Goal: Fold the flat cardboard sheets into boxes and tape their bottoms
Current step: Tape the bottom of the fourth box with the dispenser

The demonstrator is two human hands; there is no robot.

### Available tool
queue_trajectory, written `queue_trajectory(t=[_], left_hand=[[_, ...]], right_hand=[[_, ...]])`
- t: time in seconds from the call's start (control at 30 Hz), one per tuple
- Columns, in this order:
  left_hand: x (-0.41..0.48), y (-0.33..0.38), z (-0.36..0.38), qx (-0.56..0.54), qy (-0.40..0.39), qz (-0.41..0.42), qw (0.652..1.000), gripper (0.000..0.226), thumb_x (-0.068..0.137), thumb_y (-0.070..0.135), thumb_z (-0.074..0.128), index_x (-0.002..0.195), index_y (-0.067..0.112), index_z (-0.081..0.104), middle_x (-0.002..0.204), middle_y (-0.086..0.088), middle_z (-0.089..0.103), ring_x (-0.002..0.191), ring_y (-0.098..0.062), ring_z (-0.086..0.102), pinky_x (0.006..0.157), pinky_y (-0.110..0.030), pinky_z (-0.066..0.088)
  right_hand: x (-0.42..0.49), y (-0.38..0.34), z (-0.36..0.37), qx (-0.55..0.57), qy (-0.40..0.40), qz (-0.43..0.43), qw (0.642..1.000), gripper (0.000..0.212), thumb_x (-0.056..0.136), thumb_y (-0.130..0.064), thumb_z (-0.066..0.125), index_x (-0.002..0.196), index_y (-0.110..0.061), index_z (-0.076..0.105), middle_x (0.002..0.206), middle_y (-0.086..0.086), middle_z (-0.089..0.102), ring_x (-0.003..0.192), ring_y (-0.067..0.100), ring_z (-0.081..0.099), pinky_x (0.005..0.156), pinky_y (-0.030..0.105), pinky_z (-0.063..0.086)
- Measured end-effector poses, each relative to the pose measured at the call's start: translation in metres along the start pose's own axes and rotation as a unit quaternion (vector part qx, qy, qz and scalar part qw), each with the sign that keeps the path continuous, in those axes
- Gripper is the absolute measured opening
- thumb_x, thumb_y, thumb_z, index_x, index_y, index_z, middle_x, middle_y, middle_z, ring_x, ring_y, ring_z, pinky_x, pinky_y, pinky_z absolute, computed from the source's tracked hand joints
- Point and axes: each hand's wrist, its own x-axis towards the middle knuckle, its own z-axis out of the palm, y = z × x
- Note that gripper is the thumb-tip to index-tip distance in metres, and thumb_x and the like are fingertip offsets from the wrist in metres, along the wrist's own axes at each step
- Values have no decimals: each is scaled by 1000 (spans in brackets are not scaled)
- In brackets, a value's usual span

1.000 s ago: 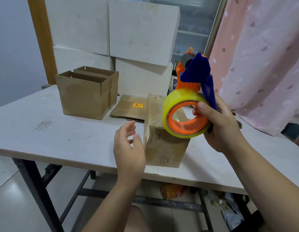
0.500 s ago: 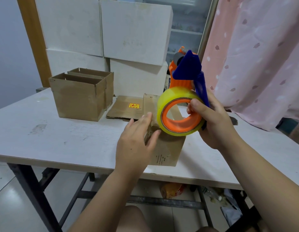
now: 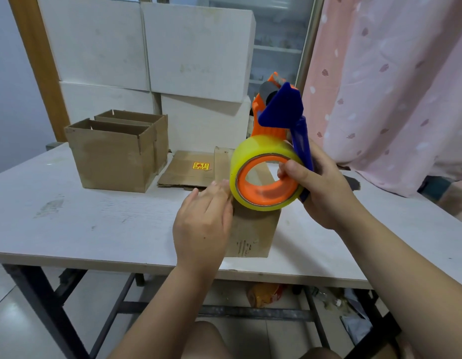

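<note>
A small folded cardboard box (image 3: 253, 229) stands near the table's front edge, bottom side up. My left hand (image 3: 202, 218) lies against its left side with straight fingers reaching its top edge. My right hand (image 3: 320, 187) grips the blue handle of an orange tape dispenser (image 3: 279, 117) loaded with a yellowish roll of clear tape (image 3: 263, 174), held just above the box. A flat cardboard sheet (image 3: 188, 169) with a yellow sticker lies behind the box. Two folded open boxes (image 3: 113, 154) stand at the back left.
The white table (image 3: 82, 218) has a front edge close to me. White foam blocks (image 3: 147, 47) are stacked at the back. A pink curtain (image 3: 395, 86) hangs at the right. Under the table lie bags and litter (image 3: 266, 294).
My left hand moved forward from the air onto the left side of the box. The tape dispenser stayed above the box in my right hand.
</note>
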Motion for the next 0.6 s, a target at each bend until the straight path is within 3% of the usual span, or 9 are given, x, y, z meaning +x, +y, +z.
queue_trajectory(t=[0.1,0.23,0.4,0.47,0.53,0.6], left_hand=[[1,-5,-2,-3,-16,26,1000,30,92,14,45,104,1,69,100,-12,72,94,-29,68,88,-41,50],[2,-13,-5,-20,-34,61,997,33,94,18,44,107,2,70,104,-11,71,99,-29,67,79,-37,54],[8,-13,-11,-24,-64,96,993,58,101,37,25,105,1,70,104,-14,70,95,-31,68,70,-40,57],[8,-13,-13,-20,-82,98,992,48,100,32,34,107,-1,69,105,-16,70,96,-32,68,71,-42,57],[6,-16,-12,-5,-82,100,992,28,89,15,57,108,-2,68,106,-17,69,98,-33,67,73,-42,56],[4,-19,-11,2,-96,96,991,38,73,2,75,110,-3,67,107,-19,68,99,-34,66,77,-40,54]], right_hand=[[5,-8,-6,-26,-21,3,999,65,76,-33,76,134,-30,45,97,-23,64,91,4,64,73,20,53],[12,-14,-12,-61,-57,-1,996,67,71,-37,73,133,-41,47,122,-13,60,108,24,61,87,44,55],[20,-29,-8,-105,-106,-12,989,63,74,-37,70,131,-45,45,119,-20,62,102,11,63,74,21,53],[24,-31,-9,-119,-119,-6,986,62,76,-34,71,132,-44,45,121,-17,62,106,14,62,77,22,52],[27,-33,-14,-125,-130,0,984,61,77,-31,72,131,-43,47,123,-15,62,111,15,61,81,24,52],[27,-39,-21,-138,-135,6,981,62,73,-34,73,130,-43,50,121,-13,64,111,15,61,81,23,52]])
